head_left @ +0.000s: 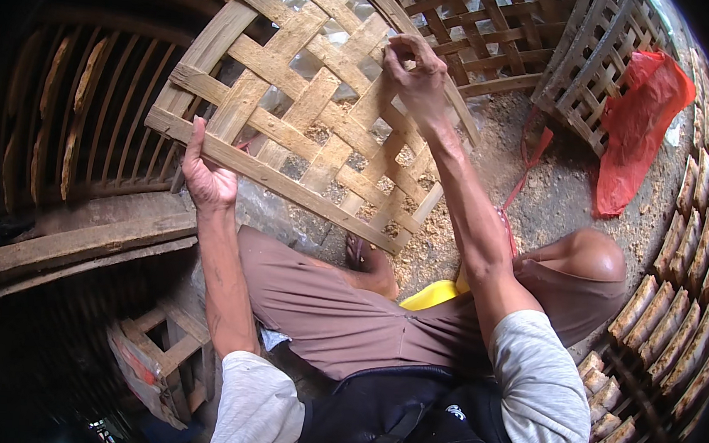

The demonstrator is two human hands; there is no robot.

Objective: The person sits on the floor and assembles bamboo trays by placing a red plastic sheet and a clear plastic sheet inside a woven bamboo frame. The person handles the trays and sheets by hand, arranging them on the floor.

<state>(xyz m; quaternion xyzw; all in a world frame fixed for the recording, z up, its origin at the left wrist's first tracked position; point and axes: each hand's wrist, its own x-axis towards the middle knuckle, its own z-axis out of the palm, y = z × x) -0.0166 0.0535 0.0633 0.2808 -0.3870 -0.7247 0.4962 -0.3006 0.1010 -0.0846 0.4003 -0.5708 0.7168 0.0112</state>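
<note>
Knees: brown-trousered legs (347,313) fold nearest the lens, a yellow object (432,294) between them.
Woven panel: open bamboo lattice (313,110) propped upright just beyond the knees, its long bottom strip running down from left to right.
Left hand: (204,172) clamped on the lower-left edge strip, thumb raised along it.
Right hand: (416,72) higher and farther out, fingers pinched on a strip end at the upper right.
Surroundings: red plastic bag (641,119) by a slatted basket (600,66), sawdust on the floor (556,196).
</note>
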